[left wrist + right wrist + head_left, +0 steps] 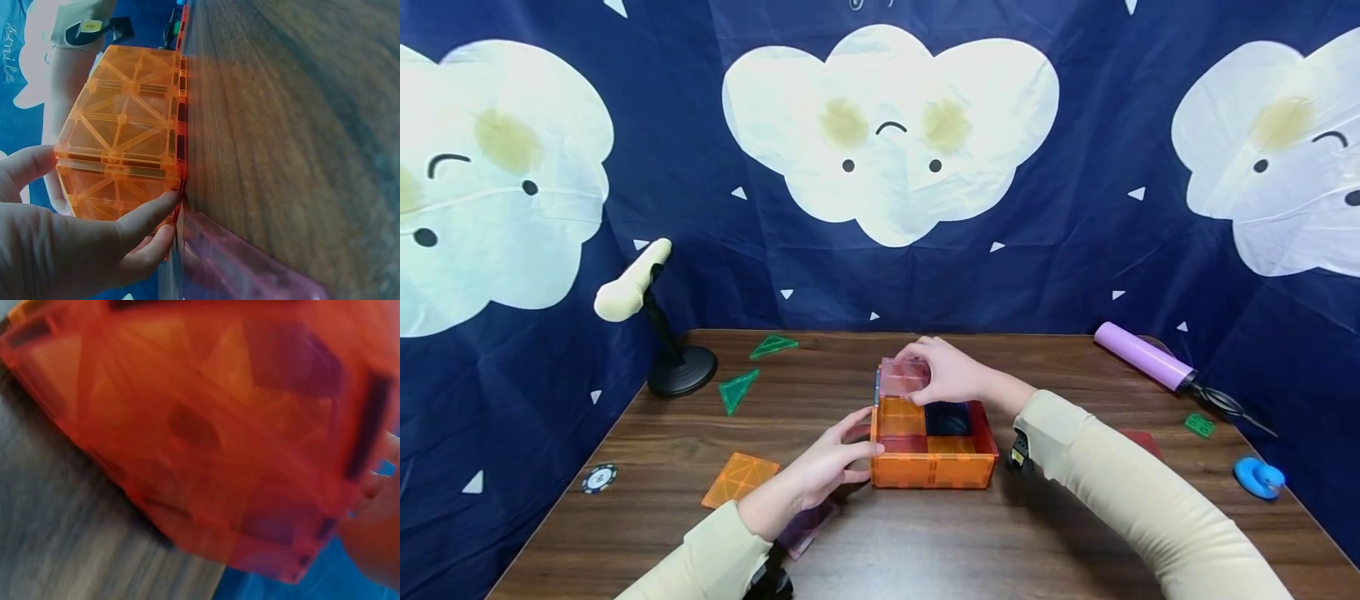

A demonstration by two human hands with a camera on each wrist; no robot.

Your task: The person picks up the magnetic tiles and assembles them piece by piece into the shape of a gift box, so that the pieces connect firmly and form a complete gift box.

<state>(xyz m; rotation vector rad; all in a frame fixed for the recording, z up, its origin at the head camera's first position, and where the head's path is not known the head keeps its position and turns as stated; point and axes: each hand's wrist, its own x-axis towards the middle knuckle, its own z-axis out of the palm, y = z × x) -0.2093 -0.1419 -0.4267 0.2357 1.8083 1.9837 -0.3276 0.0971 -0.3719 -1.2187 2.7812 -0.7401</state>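
**A:** What is the biggest thing, and where does the rest sit?

**B:** The wooden table [1075, 533], with a dark blue cloud-print cloth behind it. Take the open box of magnetic tiles [932, 442] as the landmark; it stands near the table's middle, orange walls in front, a red wall on its right side.

**A:** And the hands?

**B:** The right hand [943, 371] is over the box's far left corner, fingers curled round a pink tile [901, 377] that stands there. The left hand [835, 462] is at the box's near left corner, thumb and fingers bent against the orange wall; the left wrist view shows fingertips [156, 209] on the wall's lower edge.

**A:** Around it?

**B:** A pale microphone on a black stand [658, 333] is far left of the box. A lilac tube [1142, 354] lies far right, towards the back. An orange square tile [741, 479] lies flat to the left, a pinkish tile [808, 525] under the left wrist. Two green triangles [752, 371] lie back left. A blue ring-shaped piece [1258, 479] and a small green piece [1199, 425] sit to the right, a round token [598, 477] at the left edge.
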